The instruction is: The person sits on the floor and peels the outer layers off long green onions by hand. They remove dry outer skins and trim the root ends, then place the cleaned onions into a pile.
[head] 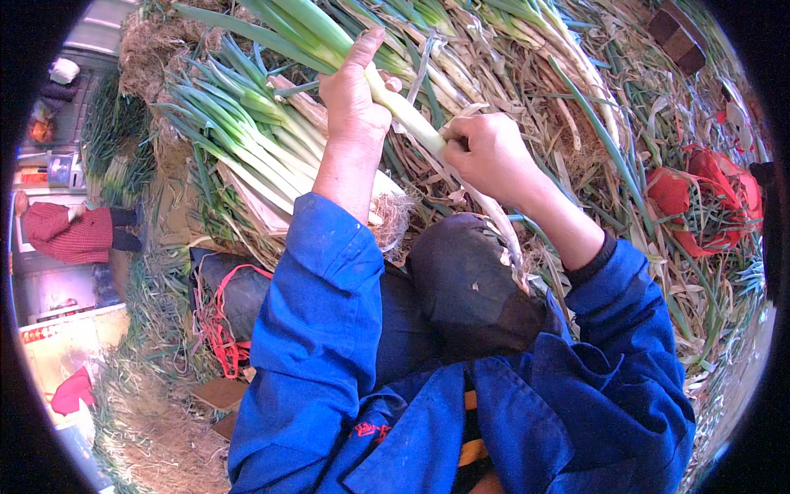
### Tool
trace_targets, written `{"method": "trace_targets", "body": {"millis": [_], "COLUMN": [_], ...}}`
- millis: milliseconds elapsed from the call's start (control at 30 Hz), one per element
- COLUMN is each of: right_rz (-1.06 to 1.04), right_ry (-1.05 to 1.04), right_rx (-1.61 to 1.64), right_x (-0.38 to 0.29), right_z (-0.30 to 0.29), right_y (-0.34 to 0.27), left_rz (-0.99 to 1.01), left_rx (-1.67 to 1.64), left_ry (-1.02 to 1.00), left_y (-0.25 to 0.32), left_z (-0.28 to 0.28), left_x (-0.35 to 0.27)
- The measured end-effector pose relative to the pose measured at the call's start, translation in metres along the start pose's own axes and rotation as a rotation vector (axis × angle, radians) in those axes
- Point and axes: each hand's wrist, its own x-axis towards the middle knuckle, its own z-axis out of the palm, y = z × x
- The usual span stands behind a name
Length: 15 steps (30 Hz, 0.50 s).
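Observation:
My left hand (353, 102) grips a long green onion (404, 114) around its stalk, thumb laid along it, with the green leaves pointing away from me. Lower down the same stalk, my right hand (494, 154) has its fingers curled and pinched at the white part. From there a pale, withered strip (505, 228) hangs over my dark knee; whether it is loose skin or the root end, I cannot tell. Left of my left wrist lies a bundle of clean green onions (259, 139), some roots showing. Beyond my hands are unpeeled green onions (453, 71) with dry outer leaves.
Dry leaves and peelings (617, 204) cover the ground. At right sits a torn red bag (703, 200) with green scraps. Pink plastic string (229, 321) lies by my left sleeve. A person in a red checked top (71, 231) stands far left. A brown block (677, 38) lies upper right.

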Motion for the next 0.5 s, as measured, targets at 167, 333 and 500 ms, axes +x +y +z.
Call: {"method": "trace_targets", "body": {"millis": [167,333,500], "right_rz": [0.179,-0.017,0.091], "right_ry": [0.072,0.233,0.046], "right_rx": [0.204,0.156,0.128], "right_x": [-0.007,-0.010,-0.005], "right_z": [0.004,0.002,-0.009], "right_y": [-0.004,-0.012,-0.012], "left_rz": [0.027,0.099,0.046], "left_rx": [-0.028,0.131,0.137], "left_ry": [0.007,-0.010,-0.042], "left_y": [-0.002,-0.006,-0.009], "left_z": [0.001,0.006,0.008], "left_x": [-0.003,-0.006,-0.012]}}
